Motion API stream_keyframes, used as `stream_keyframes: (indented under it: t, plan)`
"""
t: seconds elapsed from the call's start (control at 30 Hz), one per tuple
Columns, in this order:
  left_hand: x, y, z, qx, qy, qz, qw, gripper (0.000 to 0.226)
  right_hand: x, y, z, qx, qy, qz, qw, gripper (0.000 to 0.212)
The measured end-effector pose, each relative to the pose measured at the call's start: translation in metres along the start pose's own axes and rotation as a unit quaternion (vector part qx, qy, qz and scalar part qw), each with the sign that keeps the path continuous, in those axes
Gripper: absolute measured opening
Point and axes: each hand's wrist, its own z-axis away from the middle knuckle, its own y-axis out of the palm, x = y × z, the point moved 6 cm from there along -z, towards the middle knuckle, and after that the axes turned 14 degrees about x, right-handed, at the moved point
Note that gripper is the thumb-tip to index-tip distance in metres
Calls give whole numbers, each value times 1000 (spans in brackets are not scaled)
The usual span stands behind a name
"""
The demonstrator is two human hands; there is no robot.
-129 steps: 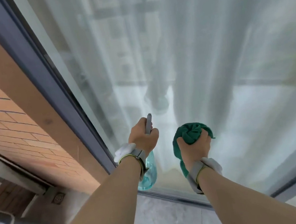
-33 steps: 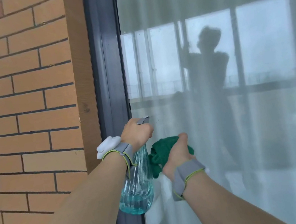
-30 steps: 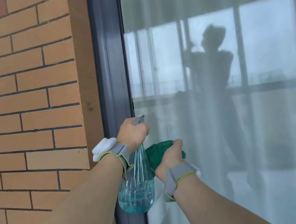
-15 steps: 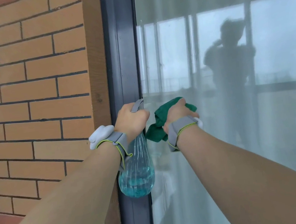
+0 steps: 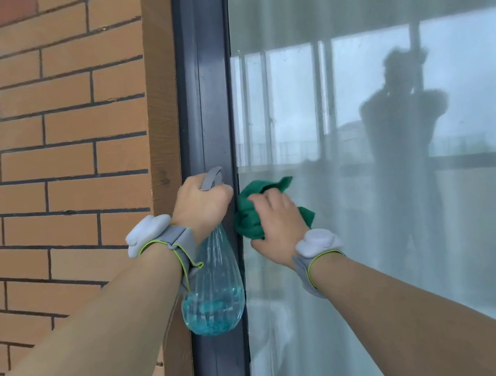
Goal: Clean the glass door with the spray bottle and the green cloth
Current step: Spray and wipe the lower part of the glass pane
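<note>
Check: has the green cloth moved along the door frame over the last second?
Yes. The green cloth rose beside the dark door frame, from below the left hand to level with it.

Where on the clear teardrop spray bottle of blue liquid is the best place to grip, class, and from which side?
Grip the clear teardrop spray bottle at its narrow neck under the grey trigger head, as the left hand does, coming from the brick-wall side. The belly widens downward, so it hangs steady below a fist.

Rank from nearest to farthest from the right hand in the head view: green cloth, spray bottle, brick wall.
From the right hand:
1. green cloth, under its fingers, against the glass by the frame.
2. spray bottle, just left, hanging from the left hand in front of the dark frame.
3. brick wall, far left, past the frame.
</note>
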Motion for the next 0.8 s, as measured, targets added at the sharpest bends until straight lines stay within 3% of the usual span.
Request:
stream_keyframes:
  t: [0.07, 0.13, 0.33, 0.47, 0.63, 0.8]
  plan:
    - [0, -8, -1, -10, 2, -6, 1000, 20, 9, 14, -8, 62, -39, 96, 993, 64]
    - [0, -14, -1, -17, 9, -16, 1000, 23, 13, 21, -19, 71, -31, 162, 984, 57]
    - [0, -33, -2, -51, 5, -39, 998, 32, 13, -7, -57, 30, -35, 197, 979, 49]
    - [-4, -18, -4, -28, 11, -50, 998, 32, 5, -35, -76, 6, -19, 202, 979, 51]
    - [-4, 18, -7, 0, 10, -28, 1000, 31, -41, -91, -76, -37, 141, 148, 978, 50]
    - [-6, 47, -8, 8, 7, -21, 1000, 23, -104, -85, 30, -107, 250, 69, 960, 57]
